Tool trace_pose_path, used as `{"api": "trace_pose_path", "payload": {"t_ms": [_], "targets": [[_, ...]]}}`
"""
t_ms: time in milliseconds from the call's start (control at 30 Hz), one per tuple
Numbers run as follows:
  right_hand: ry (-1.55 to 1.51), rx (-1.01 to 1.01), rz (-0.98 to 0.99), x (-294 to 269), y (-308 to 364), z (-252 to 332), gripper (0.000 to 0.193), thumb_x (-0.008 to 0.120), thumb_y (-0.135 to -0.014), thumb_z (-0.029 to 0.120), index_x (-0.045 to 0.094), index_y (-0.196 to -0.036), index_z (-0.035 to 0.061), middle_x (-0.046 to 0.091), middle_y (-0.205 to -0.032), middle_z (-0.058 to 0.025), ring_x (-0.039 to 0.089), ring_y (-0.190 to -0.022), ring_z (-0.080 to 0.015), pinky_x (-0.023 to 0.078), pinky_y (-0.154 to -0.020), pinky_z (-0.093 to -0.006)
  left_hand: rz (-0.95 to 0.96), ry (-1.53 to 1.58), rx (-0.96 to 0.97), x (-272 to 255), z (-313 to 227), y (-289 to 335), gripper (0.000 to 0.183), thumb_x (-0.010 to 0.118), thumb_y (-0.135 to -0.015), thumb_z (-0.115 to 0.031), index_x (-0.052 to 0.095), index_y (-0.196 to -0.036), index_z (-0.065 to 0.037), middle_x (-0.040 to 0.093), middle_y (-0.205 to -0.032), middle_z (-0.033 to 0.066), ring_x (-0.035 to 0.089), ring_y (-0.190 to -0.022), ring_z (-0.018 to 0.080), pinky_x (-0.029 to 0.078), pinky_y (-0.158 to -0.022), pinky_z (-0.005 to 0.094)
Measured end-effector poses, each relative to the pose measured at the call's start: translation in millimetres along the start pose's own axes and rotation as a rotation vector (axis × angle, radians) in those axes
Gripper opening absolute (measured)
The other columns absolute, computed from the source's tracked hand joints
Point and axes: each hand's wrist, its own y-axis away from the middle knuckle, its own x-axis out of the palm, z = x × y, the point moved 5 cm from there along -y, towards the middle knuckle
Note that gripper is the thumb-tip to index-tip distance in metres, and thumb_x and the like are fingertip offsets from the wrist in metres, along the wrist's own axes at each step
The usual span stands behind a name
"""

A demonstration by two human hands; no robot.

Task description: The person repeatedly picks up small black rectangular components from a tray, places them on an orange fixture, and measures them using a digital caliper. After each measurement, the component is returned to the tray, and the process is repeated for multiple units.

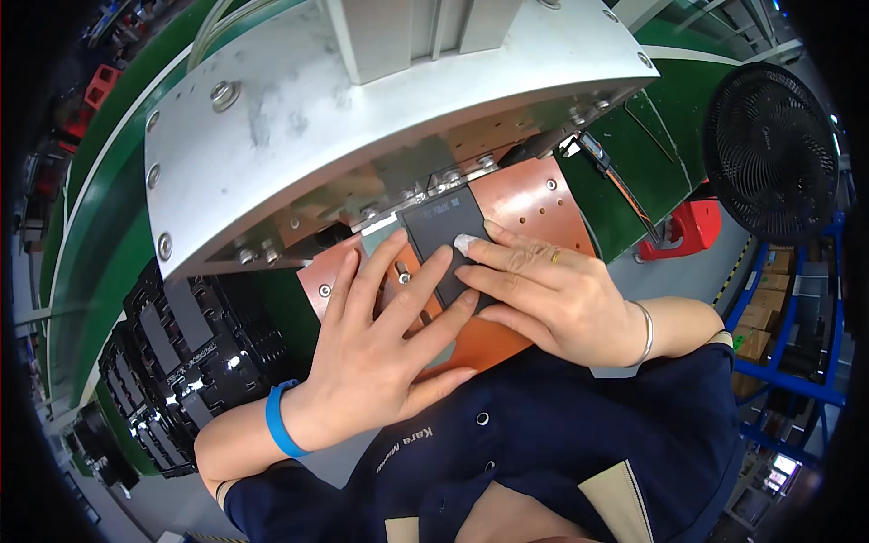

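A flat, dark grey rectangular piece (438, 228) lies on a copper-coloured metal fixture plate (520, 199), its far end at the front of the silver press-like machine (398, 118). My left hand (367, 348) rests on the plate and the piece's left edge with fingers spread, a blue band round its wrist. From the right, my right hand (557, 294) reaches over with fingers stretched across the piece's top. One of its fingertips has a white covering. Part of the piece is hidden under my fingers. A slotted orange section (398, 271) with a screw shows between my left fingers.
Black plastic trays (181, 344) holding dark grey flat pieces are stacked at the left. On the green mat (625, 204) at the right lies a caliper-like tool (615, 176). Beyond it stand a black fan (769, 149), a red plastic object (686, 231) and a blue rack (787, 385) with cartons.
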Motion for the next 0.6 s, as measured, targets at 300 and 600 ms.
{"api": "trace_pose_path", "payload": {"t_ms": [300,600], "targets": [[-0.169,0.233,0.239,-4.3,1.6,3.9,0.046,0.068,-0.084,0.010,0.053,-0.127,0.0039,0.047,-0.139,-0.0180,0.055,-0.121,-0.0327,0.049,-0.096,-0.0371,-0.052,0.016,0.023,-2.3,-2.7,1.8,0.054,0.074,-0.075,-0.048,0.066,-0.118,-0.016,0.045,-0.142,0.0135,0.035,-0.133,0.0426,0.028,-0.106,0.0630],[-1.369,0.787,-0.050,-13.2,0.2,-31.4,0.038,0.060,-0.092,0.016,0.047,-0.127,0.0095,0.051,-0.131,-0.0083,0.050,-0.125,-0.0200,0.041,-0.101,-0.0363,-0.065,0.020,0.066,-2.5,-3.3,2.5,0.056,0.073,-0.076,-0.049,0.064,-0.122,-0.017,0.046,-0.142,0.0138,0.036,-0.133,0.0422,0.026,-0.108,0.0635]]}}
